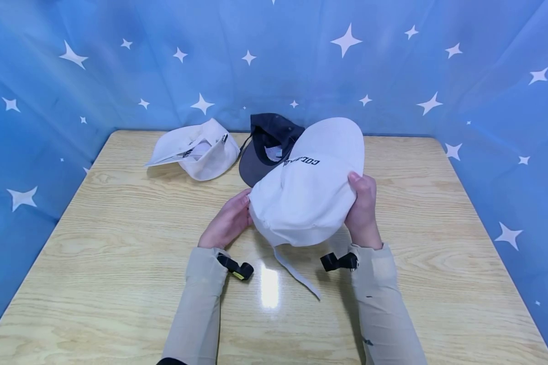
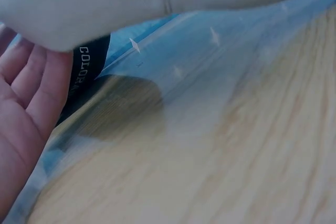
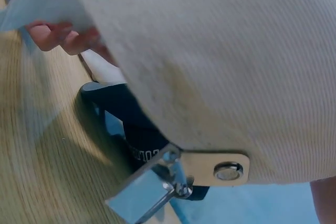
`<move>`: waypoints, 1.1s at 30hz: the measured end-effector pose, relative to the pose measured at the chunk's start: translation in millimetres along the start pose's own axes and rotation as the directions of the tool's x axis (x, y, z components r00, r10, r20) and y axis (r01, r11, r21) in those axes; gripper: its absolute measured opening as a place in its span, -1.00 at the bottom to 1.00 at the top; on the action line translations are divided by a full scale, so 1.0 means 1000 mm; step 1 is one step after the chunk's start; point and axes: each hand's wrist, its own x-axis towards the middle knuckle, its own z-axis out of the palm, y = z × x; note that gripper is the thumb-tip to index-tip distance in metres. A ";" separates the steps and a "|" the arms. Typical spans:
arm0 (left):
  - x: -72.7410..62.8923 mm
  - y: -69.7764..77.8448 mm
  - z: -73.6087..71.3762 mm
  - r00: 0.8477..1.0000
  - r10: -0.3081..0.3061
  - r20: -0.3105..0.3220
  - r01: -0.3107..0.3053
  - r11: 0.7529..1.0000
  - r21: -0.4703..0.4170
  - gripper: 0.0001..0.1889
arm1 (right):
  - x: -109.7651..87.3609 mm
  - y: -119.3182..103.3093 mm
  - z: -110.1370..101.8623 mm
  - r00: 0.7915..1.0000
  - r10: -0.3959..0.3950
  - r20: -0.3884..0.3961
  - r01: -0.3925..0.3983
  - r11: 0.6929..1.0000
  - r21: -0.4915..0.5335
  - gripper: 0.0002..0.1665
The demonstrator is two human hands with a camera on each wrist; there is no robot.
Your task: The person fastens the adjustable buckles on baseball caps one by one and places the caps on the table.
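Taking 12 o'clock as the far edge of the surface [image 1: 424,284], we find the white baseball cap [image 1: 321,190] raised above it, between our left hand [image 1: 228,219] and our right hand [image 1: 364,210]. Its long axis runs from 7 o'clock at the rear of the crown [image 1: 297,215] to 1 o'clock at the brim [image 1: 335,134]; the loose strap [image 1: 297,275] hangs toward 5 o'clock. Our right hand pinches the cap at 3 o'clock, thumb on top, and is the nearer hand to the brim. Our left hand pinches the crown's edge at 9 o'clock, fingers passing behind the fabric, well apart from the brim. Beyond the cap, we locate a dark baseball cap [image 1: 252,165] at 11 o'clock, partly covered in the head view, and a second white baseball cap [image 1: 216,161] near 10 o'clock.
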 end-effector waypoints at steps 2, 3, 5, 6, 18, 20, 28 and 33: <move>0.000 0.001 0.000 1.000 -0.002 -0.001 0.002 1.000 0.002 -0.40 | 0.000 0.000 0.001 1.000 -0.003 -0.008 0.003 0.999 0.032 -0.68; -0.001 0.001 0.000 1.000 -0.001 0.000 0.001 1.000 0.000 -0.38 | 0.000 0.000 0.002 1.000 -0.004 -0.010 0.005 0.999 0.043 -0.68; -0.001 0.002 0.000 1.000 0.011 0.004 -0.011 1.000 -0.009 -0.35 | 0.001 0.000 0.002 1.000 -0.003 -0.008 0.003 0.999 0.045 -0.68; -0.002 0.002 0.001 1.000 0.023 0.004 -0.023 1.000 -0.015 -0.35 | 0.001 0.000 0.002 1.000 0.001 -0.001 -0.001 0.999 0.040 -0.67; -0.002 0.001 -0.002 0.978 0.189 -0.088 -0.199 0.971 -0.132 -0.47 | 0.007 0.029 -0.004 0.957 0.274 0.096 -0.258 0.954 -0.153 -0.61; -0.001 0.003 -0.003 0.970 0.198 -0.140 -0.215 0.970 -0.114 -0.52 | 0.008 0.036 -0.004 0.935 0.347 0.069 -0.323 0.916 -0.239 -0.52; 0.000 0.007 -0.005 0.916 0.237 -0.325 -0.263 0.964 -0.038 -0.60 | 0.006 0.060 0.002 0.865 0.502 -0.004 -0.461 0.790 -0.404 -0.27; 0.004 0.006 -0.007 0.875 0.255 -0.411 -0.294 0.955 -0.031 -0.53 | 0.004 0.067 0.008 0.815 0.580 -0.008 -0.547 0.764 -0.342 -0.26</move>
